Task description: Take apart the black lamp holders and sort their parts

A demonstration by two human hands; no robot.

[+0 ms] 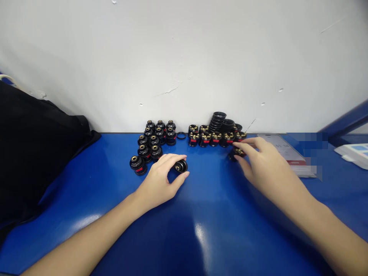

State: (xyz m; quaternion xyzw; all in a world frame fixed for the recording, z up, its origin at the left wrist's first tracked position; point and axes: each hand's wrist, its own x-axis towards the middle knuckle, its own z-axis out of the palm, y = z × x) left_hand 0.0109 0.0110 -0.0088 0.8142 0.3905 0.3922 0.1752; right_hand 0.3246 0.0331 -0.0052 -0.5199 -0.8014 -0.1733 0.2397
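Observation:
My left hand grips a black lamp-holder cap between thumb and fingers, its hollow side facing me. My right hand is closed on a black lamp-holder body with brass contacts on top, partly hidden by the fingers. Just behind it, similar open-topped bodies with red parts stand in rows. Left of these, several domed lamp holders with caps on stand upright, close to my left hand.
A stack of black threaded rings stands against the white wall. One loose ring lies flat on the blue table. A phone lies by my right wrist, a white device farther right. Black cloth hangs at left.

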